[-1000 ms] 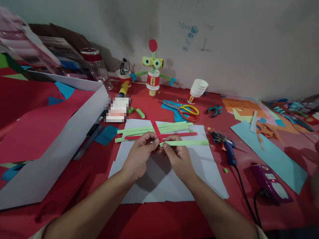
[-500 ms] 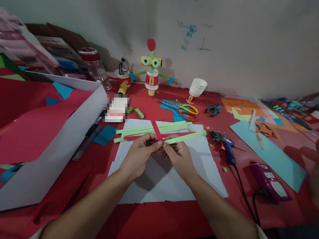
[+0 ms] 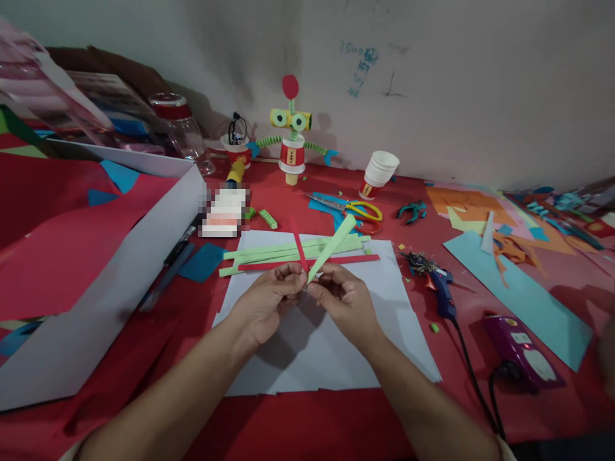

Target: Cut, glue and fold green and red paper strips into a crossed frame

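My left hand (image 3: 265, 296) is closed, its thumb and fingers pinching the lower end of a red paper strip (image 3: 300, 251) that points away from me. Right beside it, my right hand (image 3: 346, 301) pinches the folded base of a light green paper strip (image 3: 335, 246), which slants up to the right. The two strips meet between my fingertips, where a small folded stack partly shows. Beneath my hands lies white paper (image 3: 312, 362). Several loose green strips (image 3: 269, 253) and a flat red strip (image 3: 358, 259) rest along its far edge.
Scissors (image 3: 368, 211), pliers (image 3: 411, 211) and stacked paper cups (image 3: 379, 173) stand or lie beyond the paper. A paper-cup figure (image 3: 292, 153) is near the wall. At right are a glue gun (image 3: 439, 288) and its cable. A white box (image 3: 144, 269) borders the left.
The green strip has swung from lying out to the right to slanting up and away. My right hand has turned slightly, and the red strip stands a little steeper.
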The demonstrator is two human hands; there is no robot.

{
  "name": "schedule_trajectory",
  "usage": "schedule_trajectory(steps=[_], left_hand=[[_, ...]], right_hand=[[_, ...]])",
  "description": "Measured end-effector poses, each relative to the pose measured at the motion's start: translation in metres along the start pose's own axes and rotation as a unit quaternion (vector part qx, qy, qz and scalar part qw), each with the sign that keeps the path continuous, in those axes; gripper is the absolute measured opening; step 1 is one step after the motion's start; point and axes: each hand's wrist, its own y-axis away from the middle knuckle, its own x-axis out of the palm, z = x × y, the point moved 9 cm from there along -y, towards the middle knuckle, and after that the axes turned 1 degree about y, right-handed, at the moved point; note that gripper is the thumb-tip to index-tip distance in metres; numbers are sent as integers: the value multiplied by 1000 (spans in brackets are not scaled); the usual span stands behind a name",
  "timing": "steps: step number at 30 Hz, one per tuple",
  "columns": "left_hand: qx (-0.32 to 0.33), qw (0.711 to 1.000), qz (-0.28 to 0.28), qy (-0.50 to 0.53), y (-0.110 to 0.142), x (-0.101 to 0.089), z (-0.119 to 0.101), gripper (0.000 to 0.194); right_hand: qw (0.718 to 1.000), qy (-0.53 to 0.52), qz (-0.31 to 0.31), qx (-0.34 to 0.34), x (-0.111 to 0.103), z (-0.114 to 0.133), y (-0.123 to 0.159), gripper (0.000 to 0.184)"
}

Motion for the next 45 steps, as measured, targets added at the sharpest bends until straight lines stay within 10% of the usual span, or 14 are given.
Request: schedule_trajectory(steps=[8,17,28,45], left_hand=[[-41,998,-39,36,3,-4,13,45],[-2,995,73,69,1,17,9,36],[126,991,-41,37,9,2,-12,43],[139,987,-29,-77,8,4,-19,24]], right_hand=[[998,39,-21,-53,-2,10,1,8],[999,-40,-28,-17,-5,4,-4,6],[996,77,-35,-20,2,3,4,17],[968,-202,-61,136,-1,-25,-2,27]])
